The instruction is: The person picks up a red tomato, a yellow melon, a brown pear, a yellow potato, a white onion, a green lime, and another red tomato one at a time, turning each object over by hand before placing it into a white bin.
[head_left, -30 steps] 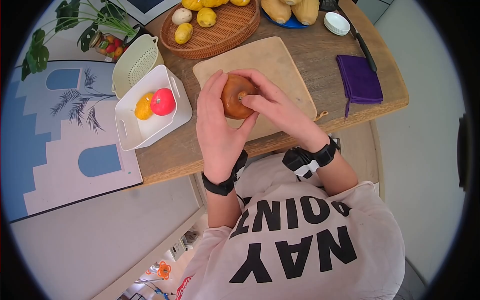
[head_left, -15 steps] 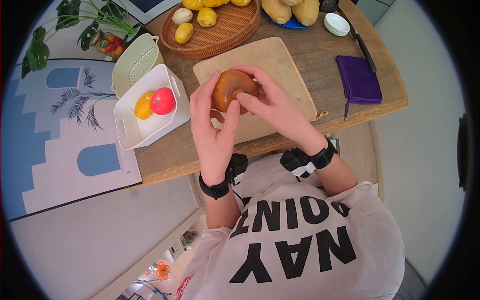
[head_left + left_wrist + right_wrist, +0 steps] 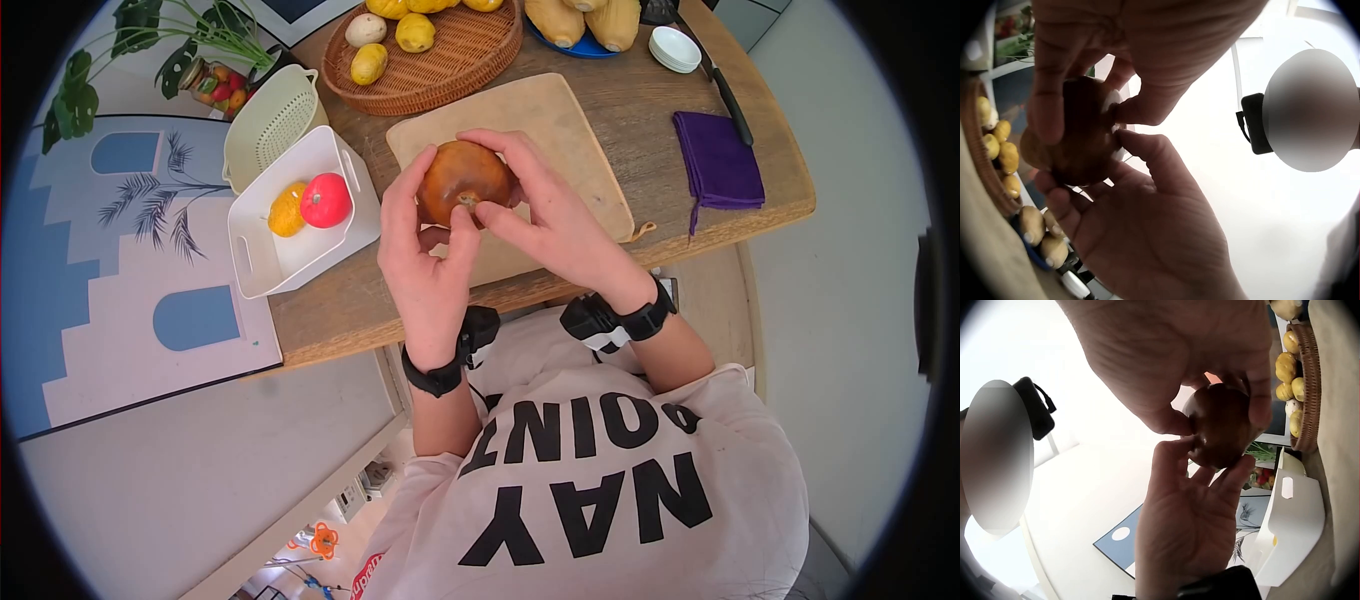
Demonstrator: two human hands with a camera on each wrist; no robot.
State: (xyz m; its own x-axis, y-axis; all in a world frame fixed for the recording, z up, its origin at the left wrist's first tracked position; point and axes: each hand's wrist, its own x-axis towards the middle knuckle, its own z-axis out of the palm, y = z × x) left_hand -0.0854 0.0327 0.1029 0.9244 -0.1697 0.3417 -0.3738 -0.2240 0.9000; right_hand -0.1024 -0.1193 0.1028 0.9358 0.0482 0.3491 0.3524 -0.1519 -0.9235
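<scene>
A glossy, round brown tomato (image 3: 465, 175) is held between both hands over the cutting board (image 3: 560, 130). Its stem end faces the wearer. My left hand (image 3: 425, 265) grips it from the left, with the thumb right at the stem end. From the other side my right hand (image 3: 565, 235) holds it, its fingers curled over the far side and its thumb beside the left one. In the left wrist view the tomato (image 3: 1085, 131) looks dark, with fingers around it. Both thumbs also meet at the tomato (image 3: 1216, 425) in the right wrist view.
On the left, a white bin (image 3: 355, 235) holds a red and a yellow fruit, beside a pale green colander (image 3: 240, 150). Behind are a wicker tray (image 3: 460, 65) of yellow produce and a blue plate (image 3: 570, 50). A purple cloth (image 3: 715, 165) and a knife (image 3: 735, 110) lie right.
The tomato has turned in the hands, bringing its stem end down toward the wearer. My left hand has shifted slightly left, and its thumb has come up to the stem end.
</scene>
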